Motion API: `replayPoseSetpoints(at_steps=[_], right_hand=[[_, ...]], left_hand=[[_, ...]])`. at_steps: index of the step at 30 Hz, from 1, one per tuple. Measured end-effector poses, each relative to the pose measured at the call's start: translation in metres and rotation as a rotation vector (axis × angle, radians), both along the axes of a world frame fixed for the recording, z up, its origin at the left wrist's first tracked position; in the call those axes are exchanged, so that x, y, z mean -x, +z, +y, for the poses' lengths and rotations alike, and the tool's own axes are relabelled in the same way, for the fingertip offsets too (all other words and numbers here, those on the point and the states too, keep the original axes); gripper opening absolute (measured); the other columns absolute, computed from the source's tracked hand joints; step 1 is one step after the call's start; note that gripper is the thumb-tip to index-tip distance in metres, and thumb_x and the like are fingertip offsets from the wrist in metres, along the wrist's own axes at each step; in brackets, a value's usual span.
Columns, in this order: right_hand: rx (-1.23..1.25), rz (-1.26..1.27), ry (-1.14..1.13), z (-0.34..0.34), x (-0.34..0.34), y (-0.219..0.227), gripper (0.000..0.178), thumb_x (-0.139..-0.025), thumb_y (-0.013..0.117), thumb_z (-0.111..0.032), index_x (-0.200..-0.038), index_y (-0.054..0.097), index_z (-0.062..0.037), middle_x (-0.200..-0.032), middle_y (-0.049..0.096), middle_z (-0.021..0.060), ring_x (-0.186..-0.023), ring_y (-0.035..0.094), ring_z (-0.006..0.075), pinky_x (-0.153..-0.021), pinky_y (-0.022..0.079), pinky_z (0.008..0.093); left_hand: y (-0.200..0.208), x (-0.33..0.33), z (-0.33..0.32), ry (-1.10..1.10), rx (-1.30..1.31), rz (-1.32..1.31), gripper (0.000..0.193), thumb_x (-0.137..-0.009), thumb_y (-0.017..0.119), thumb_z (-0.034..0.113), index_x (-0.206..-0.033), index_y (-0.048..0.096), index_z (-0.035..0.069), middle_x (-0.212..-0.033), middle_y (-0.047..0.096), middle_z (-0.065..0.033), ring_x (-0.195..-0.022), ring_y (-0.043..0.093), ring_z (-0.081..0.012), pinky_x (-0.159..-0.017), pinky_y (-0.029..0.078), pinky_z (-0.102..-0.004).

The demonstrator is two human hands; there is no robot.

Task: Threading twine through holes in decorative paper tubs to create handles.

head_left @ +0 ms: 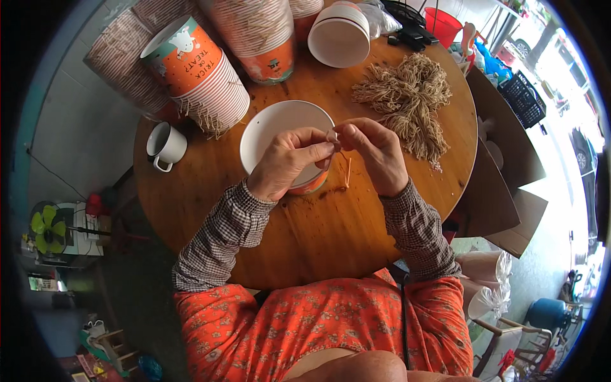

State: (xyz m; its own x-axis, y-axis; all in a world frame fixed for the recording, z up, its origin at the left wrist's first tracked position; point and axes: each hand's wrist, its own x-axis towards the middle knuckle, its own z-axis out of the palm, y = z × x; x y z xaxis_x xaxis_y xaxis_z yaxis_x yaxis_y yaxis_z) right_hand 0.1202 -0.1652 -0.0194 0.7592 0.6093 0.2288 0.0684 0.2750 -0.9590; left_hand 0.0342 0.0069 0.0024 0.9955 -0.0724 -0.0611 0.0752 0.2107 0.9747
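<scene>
My left hand and my right hand meet over the right rim of a white-lined paper bucket, which has an orange outside. Thumb and forefinger are pinched on each hand, fingertips nearly touching. Between them is a thin tan cord, its loose end dangling below my right fingers. Where the cord meets the bucket is hidden behind my fingers. Right of my hands lies a big heap of tan cords on the table.
Tall stacks of orange and white paper buckets with cord handles stand at the far left of the round wooden table. A white enamel mug sits by the left edge. Another white bucket lies tipped at the back; an open cardboard box is at right.
</scene>
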Motion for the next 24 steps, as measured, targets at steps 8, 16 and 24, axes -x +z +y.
replayPoseSetpoints(at_steps=[8,16,24], right_hand=[[0.142,-0.452,-0.303,0.002,0.018,-0.005,0.015,-0.083,0.070,-0.007,-0.097,0.068,-0.0013,-0.084,0.069,0.0074,-0.078,0.066,0.0159,-0.073,0.052,0.0285],[0.137,-1.004,-0.545,0.006,0.020,-0.007,0.018,-0.075,0.068,0.002,-0.091,0.062,-0.0057,-0.080,0.062,0.0076,-0.072,0.061,0.0251,-0.063,0.050,0.0357],[0.094,-0.828,-0.465,0.006,0.026,-0.005,0.021,-0.074,0.067,0.006,-0.091,0.060,-0.0041,-0.079,0.061,0.0082,-0.071,0.062,0.0233,-0.063,0.051,0.0329]], left_hand=[[0.002,0.005,-0.010,0.202,-0.233,-0.165,0.017,-0.093,0.062,0.013,-0.100,0.066,-0.003,-0.084,0.066,-0.0017,-0.074,0.059,-0.0064,-0.069,0.048,-0.0207],[0.006,0.005,-0.012,0.207,-0.272,-0.140,0.015,-0.094,0.061,0.012,-0.097,0.064,-0.002,-0.083,0.064,-0.0010,-0.074,0.058,-0.0052,-0.069,0.048,-0.0199],[0.002,0.005,-0.016,0.255,-0.292,-0.192,0.009,-0.092,0.063,0.010,-0.093,0.060,0.002,-0.085,0.061,0.0005,-0.077,0.056,-0.0037,-0.070,0.047,-0.0195]])
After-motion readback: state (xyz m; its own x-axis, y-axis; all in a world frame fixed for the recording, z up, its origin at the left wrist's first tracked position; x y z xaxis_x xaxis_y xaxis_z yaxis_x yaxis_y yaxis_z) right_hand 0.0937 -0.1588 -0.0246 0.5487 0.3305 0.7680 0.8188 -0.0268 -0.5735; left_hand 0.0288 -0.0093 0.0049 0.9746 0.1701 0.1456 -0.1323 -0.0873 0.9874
